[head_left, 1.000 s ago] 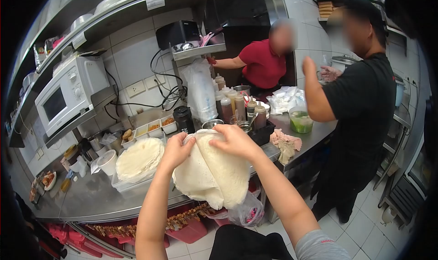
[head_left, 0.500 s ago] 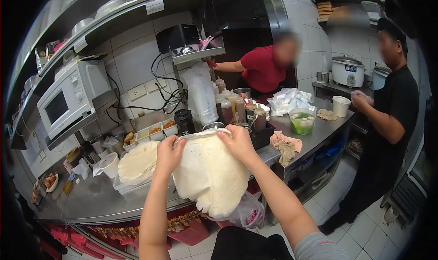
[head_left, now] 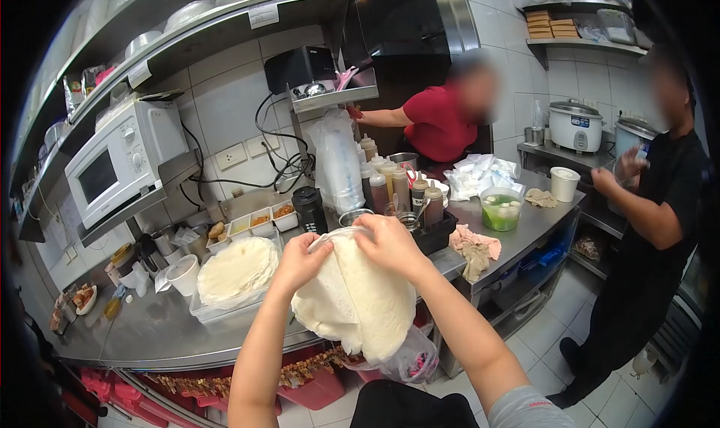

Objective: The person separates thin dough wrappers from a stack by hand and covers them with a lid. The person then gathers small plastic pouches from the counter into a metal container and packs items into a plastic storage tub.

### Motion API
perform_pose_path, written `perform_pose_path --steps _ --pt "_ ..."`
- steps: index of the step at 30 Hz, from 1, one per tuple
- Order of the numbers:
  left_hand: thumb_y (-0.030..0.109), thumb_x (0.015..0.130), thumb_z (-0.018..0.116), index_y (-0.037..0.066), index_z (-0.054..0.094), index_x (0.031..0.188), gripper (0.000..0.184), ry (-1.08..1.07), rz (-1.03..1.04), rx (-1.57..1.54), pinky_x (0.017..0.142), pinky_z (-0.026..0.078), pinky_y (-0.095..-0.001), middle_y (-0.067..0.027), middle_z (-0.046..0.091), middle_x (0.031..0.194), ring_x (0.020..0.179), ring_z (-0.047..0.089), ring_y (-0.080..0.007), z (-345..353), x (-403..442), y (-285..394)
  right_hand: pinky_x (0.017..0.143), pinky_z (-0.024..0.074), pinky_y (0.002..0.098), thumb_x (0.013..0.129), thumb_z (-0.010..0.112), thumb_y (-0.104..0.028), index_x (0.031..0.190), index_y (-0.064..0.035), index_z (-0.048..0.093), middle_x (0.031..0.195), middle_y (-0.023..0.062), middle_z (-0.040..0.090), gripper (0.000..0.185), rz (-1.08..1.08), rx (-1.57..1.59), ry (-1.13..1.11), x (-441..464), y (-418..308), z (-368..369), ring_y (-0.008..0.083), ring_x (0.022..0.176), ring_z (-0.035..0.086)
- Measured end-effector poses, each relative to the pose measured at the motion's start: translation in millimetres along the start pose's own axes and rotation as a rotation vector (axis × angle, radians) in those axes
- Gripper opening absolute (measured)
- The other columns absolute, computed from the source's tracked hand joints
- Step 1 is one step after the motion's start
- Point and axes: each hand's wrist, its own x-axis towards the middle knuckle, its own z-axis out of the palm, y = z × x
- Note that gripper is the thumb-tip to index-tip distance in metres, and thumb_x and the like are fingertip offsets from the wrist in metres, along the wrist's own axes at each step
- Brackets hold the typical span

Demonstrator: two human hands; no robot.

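Between my hands hangs a large, thin, pale flatbread (head_left: 382, 300), with what looks like a second layer or sheet (head_left: 324, 297) on its left side. My left hand (head_left: 304, 261) pinches the top edge at the left. My right hand (head_left: 390, 240) grips the same edge a little to the right, closed with the fingers over the top. The lower part droops free in front of the counter edge. Left of my left hand, a stack of similar flatbreads (head_left: 238, 269) lies in a clear plastic tray (head_left: 206, 308) on the steel counter.
Several sauce bottles (head_left: 399, 184) stand in a black caddy (head_left: 439, 237) behind my hands. A black cup (head_left: 308, 209) and food containers (head_left: 261, 219) line the wall. A tub of green liquid (head_left: 501, 210) sits right, near a cloth (head_left: 476, 252). Two people stand beyond, one in red, one in black.
My hands have come closer together, and the flatbread's left part has folded inward. The view has shifted slightly. The person in black has raised their hands.
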Motion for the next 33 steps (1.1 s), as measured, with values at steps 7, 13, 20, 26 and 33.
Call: perform_pose_path --steps 7,13,20,26,33 --pt "0.020 0.083 0.066 -0.002 0.066 0.084 0.022 0.083 0.134 0.339 0.062 0.049 -0.0361 -0.0200 0.065 0.071 0.064 0.065 -0.0287 7.4 -6.5 52.8 0.068 0.0502 0.0482 0.081 0.063 -0.030 0.089 -0.0038 0.062 0.080 0.0199 0.066 0.027 0.133 -0.094 0.001 -7.7 -2.6 20.3 0.0377 0.077 0.065" --pt "0.019 0.084 0.067 -0.002 0.066 0.082 0.021 0.164 0.211 0.312 0.058 0.046 -0.0347 -0.0174 0.064 0.068 0.060 0.060 -0.0250 1.7 -4.3 45.0 0.065 0.0501 0.0461 0.083 0.063 -0.028 0.088 -0.0060 0.066 0.073 0.0195 0.065 0.023 0.182 0.038 0.078 -5.3 -4.4 9.6 0.0374 0.074 0.065" --pt "0.027 0.086 0.069 -0.002 0.065 0.085 0.030 0.141 0.179 0.190 0.057 0.045 -0.0292 -0.0058 0.064 0.067 0.060 0.054 -0.0115 1.8 -8.0 28.5 0.065 0.0498 0.0435 0.084 0.061 -0.026 0.090 -0.0055 0.068 0.073 0.0190 0.065 0.022 0.141 0.172 0.144 -7.8 1.3 13.2 0.0368 0.073 0.065" --pt "0.026 0.086 0.070 0.001 0.066 0.089 0.025 -0.110 -0.022 -0.119 0.056 0.043 -0.0212 0.0022 0.061 0.071 0.062 0.051 -0.0036 -5.7 -4.3 48.0 0.067 0.0490 0.0437 0.083 0.059 -0.022 0.088 -0.0004 0.066 0.080 0.0216 0.064 0.023 -0.043 0.182 0.119 4.4 -10.2 9.8 0.0382 0.077 0.063" --pt "0.015 0.081 0.070 -0.002 0.065 0.082 0.018 0.168 0.302 0.324 0.054 0.044 -0.0281 -0.0080 0.063 0.063 0.057 0.055 -0.0106 -0.6 4.8 62.2 0.072 0.0505 0.0463 0.079 0.059 -0.030 0.094 -0.0002 0.064 0.080 0.0223 0.066 0.034 0.168 0.057 0.014 8.6 -16.0 15.3 0.0393 0.079 0.064"
